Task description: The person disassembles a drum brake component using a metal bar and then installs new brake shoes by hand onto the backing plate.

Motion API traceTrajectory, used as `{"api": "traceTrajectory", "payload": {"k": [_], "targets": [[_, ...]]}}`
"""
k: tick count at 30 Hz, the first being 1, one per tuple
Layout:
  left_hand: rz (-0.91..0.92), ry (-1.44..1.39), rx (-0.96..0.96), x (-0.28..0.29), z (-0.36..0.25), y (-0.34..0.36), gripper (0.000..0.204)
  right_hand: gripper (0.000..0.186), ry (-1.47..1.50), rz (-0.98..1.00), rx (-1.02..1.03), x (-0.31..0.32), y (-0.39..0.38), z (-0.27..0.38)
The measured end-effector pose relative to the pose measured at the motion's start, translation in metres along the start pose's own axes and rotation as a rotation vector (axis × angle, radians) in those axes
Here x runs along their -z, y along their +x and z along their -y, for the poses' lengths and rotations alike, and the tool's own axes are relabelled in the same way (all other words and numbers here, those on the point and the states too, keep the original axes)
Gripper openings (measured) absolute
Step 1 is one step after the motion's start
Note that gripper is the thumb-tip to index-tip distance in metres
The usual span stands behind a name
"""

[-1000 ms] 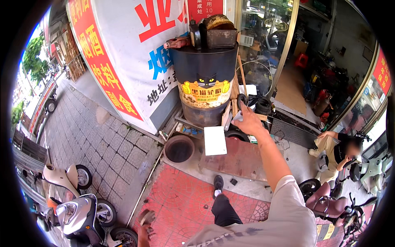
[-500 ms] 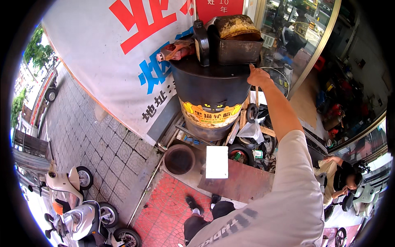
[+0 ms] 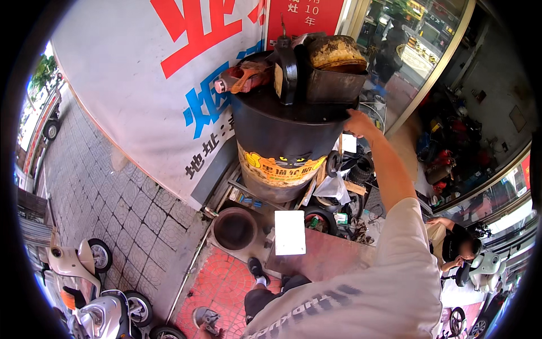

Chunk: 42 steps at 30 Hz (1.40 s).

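My right hand [image 3: 362, 123] is at the right edge of a large black metal drum [image 3: 291, 133], its fingers curled at the rim. Just below the fingers shows a white rectangle [image 3: 348, 143]; whether the hand touches it I cannot tell. On the drum's top stand a dark, grimy rectangular tin [image 3: 336, 85] with a yellowed round piece in it and a black jug-like container [image 3: 286, 73]. A reddish bottle-like thing [image 3: 244, 78] lies at the left of the top. My left hand is out of view.
A brown round basin [image 3: 234, 229] and a white board [image 3: 289, 232] are below the drum. Scrap and tyres [image 3: 322, 219] lie to its right. A banner [image 3: 130, 85] hangs at left; scooters [image 3: 104, 311] stand lower left. Another person [image 3: 460, 246] is at right.
My right hand has gone from a pointing finger at the drum's top edge to curled fingers at its right rim. The view has shifted, and a grey shoe now shows at the lower edge.
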State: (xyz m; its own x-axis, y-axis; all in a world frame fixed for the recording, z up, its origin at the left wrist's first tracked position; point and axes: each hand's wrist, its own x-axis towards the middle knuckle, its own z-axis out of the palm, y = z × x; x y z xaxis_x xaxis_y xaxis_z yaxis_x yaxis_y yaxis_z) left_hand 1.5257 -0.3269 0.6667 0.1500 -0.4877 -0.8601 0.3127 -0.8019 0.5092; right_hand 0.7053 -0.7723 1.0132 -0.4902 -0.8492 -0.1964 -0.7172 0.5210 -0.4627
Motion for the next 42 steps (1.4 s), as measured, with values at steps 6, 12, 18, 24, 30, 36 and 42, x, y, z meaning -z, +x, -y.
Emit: {"api": "traceTrajectory", "payload": {"k": [6, 12, 18, 24, 30, 36, 42], "targets": [[0.256, -0.125, -0.117, 0.019, -0.056, 0.034, 0.063, 0.035, 1.239, 0.125, -0.064, -0.018, 0.0, -0.019], [0.246, 0.032, -0.07, 0.011, -0.095, 0.064, 0.058, 0.023, 1.58, 0.176, -0.116, -0.042, -0.014, -0.006], [0.215, 0.168, 0.001, 0.009, -0.1, 0.081, 0.049, 0.023, 1.505, 0.153, -0.122, -0.042, -0.02, -0.006], [0.205, 0.233, 0.022, 0.014, -0.1, 0.095, 0.04, 0.021, 1.356, 0.01, -0.187, -0.048, -0.017, 0.005], [0.278, 0.392, 0.01, -0.005, -0.112, 0.121, 0.031, 0.028, 1.826, 0.085, 0.179, -0.023, -0.102, -0.022], [0.401, 0.771, -0.089, -0.018, -0.158, 0.142, 0.024, 0.032, 2.231, 0.101, 0.462, -0.094, -0.298, -0.084], [0.624, 1.23, -0.149, -0.07, -0.165, 0.167, 0.021, 0.027, 2.465, -0.35, -0.194, -0.295, -0.616, -0.204]]}}
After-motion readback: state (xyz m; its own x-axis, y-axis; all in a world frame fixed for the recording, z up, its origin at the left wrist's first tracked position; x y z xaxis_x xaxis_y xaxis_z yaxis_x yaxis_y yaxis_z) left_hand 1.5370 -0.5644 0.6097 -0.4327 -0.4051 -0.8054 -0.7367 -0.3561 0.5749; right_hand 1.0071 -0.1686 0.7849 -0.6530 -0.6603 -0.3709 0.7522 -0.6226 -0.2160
